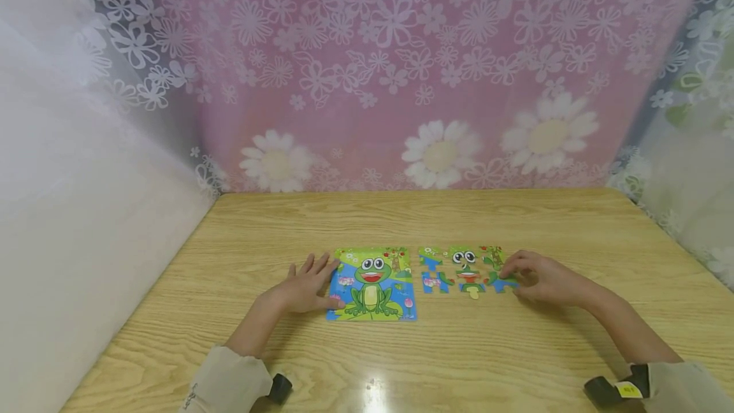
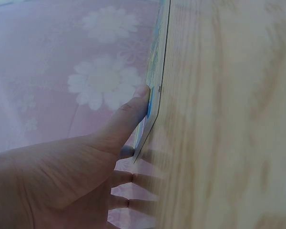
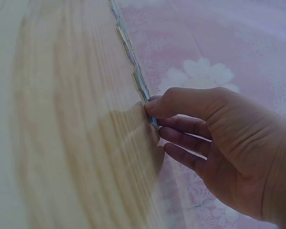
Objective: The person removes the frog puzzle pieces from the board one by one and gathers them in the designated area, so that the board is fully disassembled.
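Note:
A square frog picture board (image 1: 373,292) lies flat on the table. The left hand (image 1: 306,287), fingers spread, rests at its left edge with the thumb on the lower left corner; the left wrist view shows that thumb on the board's edge (image 2: 152,102). To the board's right, several separate frog puzzle pieces (image 1: 471,288) lie in rows. The right hand (image 1: 541,279) has its thumb and index finger at the blue and green piece (image 1: 502,284) on the lower right. In the right wrist view, the right hand (image 3: 219,129) pinches a piece's edge (image 3: 153,123).
The wooden table (image 1: 367,355) reaches back to a pink floral curtain (image 1: 367,81). White cloth (image 1: 97,177) hangs along the left side, and a floral sheet (image 1: 682,177) along the right. Dark wrist devices (image 1: 280,389) are worn below both hands.

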Tool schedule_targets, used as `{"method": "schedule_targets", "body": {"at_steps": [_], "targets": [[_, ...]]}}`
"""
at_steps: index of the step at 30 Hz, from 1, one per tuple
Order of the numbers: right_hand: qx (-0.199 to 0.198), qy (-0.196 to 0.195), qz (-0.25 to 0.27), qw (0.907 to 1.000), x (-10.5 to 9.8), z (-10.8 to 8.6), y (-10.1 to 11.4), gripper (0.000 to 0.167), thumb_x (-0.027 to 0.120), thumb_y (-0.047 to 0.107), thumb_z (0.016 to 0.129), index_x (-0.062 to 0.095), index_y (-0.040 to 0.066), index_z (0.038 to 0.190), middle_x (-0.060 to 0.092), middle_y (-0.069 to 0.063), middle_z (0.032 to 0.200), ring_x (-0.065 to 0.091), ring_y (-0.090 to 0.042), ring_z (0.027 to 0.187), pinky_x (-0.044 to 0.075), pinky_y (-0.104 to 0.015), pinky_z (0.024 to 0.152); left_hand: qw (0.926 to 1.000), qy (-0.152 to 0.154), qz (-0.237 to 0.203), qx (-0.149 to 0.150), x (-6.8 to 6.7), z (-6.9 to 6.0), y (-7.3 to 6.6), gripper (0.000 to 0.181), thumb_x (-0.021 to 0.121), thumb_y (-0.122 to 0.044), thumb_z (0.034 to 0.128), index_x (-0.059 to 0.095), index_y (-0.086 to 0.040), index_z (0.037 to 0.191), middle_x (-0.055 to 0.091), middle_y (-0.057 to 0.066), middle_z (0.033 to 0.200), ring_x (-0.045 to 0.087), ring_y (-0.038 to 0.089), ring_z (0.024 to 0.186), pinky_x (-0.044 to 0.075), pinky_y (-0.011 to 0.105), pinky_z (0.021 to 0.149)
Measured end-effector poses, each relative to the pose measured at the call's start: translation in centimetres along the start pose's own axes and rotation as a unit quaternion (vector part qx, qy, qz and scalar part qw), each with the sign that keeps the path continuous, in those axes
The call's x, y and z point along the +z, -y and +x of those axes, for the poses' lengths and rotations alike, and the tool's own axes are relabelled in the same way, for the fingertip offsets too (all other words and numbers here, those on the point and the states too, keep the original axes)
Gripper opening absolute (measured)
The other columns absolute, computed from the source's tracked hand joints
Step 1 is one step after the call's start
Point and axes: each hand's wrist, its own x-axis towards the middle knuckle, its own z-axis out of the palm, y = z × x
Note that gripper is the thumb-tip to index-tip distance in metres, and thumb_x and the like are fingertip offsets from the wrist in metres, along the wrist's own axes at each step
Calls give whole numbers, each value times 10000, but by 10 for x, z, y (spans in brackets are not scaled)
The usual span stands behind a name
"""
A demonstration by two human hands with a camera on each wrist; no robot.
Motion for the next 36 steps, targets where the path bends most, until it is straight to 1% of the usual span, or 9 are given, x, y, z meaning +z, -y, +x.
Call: {"method": "schedule_targets", "body": {"at_steps": [6, 16, 21, 27, 29, 31, 34, 36], "targets": [[10, 11, 30, 10000, 0, 0, -1, 222, 698, 124, 826, 637, 173, 1033, 510, -44, 1124, 476, -339, 1046, 403, -543, 835, 10000, 11, 21, -20, 1, 2, 2, 866, 571, -519, 851, 173, -67, 1474, 59, 188, 1504, -17, 400, 1346, 9, 637, 990], [0, -32, -43, 10000, 1, 0, 2, 231, 703, 102, 812, 638, 167, 1025, 516, -37, 1109, 485, -329, 1035, 404, -538, 839, 10000, 16, -2, 10, 0, 1, 1, 864, 576, -508, 855, 170, -62, 1473, 55, 192, 1504, -26, 403, 1345, 2, 639, 988], [17, -48, -9, 10000, 1, 0, 1, 235, 701, 84, 809, 636, 169, 1018, 520, -37, 1103, 486, -324, 1032, 398, -543, 842, 10000, -26, -61, 23, 1, 0, 1, 869, 587, -505, 848, 177, -59, 1471, 64, 197, 1502, -13, 411, 1343, 10, 647, 982], [34, -64, 49, 10000, -1, 1, -1, 225, 690, 72, 820, 634, 176, 1011, 518, -37, 1099, 482, -312, 1031, 397, -541, 840, 10000, -72, 3, -6, 3, 3, 4, 878, 581, -530, 840, 172, -84, 1477, 68, 176, 1507, -6, 396, 1349, 10, 640, 988], [37, -72, 72, 9999, -1, 1, 0, 223, 693, 78, 821, 630, 172, 1013, 513, -35, 1095, 489, -301, 1022, 412, -525, 831, 10000, -67, -5, 3, 3, 4, 4, 879, 578, -533, 841, 167, -87, 1478, 63, 174, 1508, -13, 392, 1349, 4, 639, 988], [-11, -125, -15, 9999, -2, 1, 2, 220, 696, 103, 826, 629, 171, 1023, 511, -23, 1091, 501, -277, 1008, 432, -495, 813, 10000, -60, -26, 23, 3, 4, 4, 880, 578, -533, 841, 168, -83, 1477, 60, 179, 1507, -16, 396, 1348, 3, 642, 986], [-146, -301, -116, 9994, -2, 4, 9, 226, 699, 108, 825, 624, 148, 1035, 518, -3, 1085, 519, -235, 985, 457, -439, 791, 10000, -33, -53, 31, 2, 3, 3, 880, 578, -528, 843, 166, -78, 1477, 54, 182, 1506, -20, 401, 1345, 3, 644, 984], [-312, -460, -214, 9982, -2, 8, 16, 229, 693, 88, 826, 624, 121, 1042, 526, 3, 1078, 523, -218, 968, 462, -416, 778, 10000, -34, -33, 37, 2, 3, 3, 877, 576, -528, 844, 168, -77, 1476, 55, 183, 1506, -17, 404, 1345, 8, 645, 984]]}}
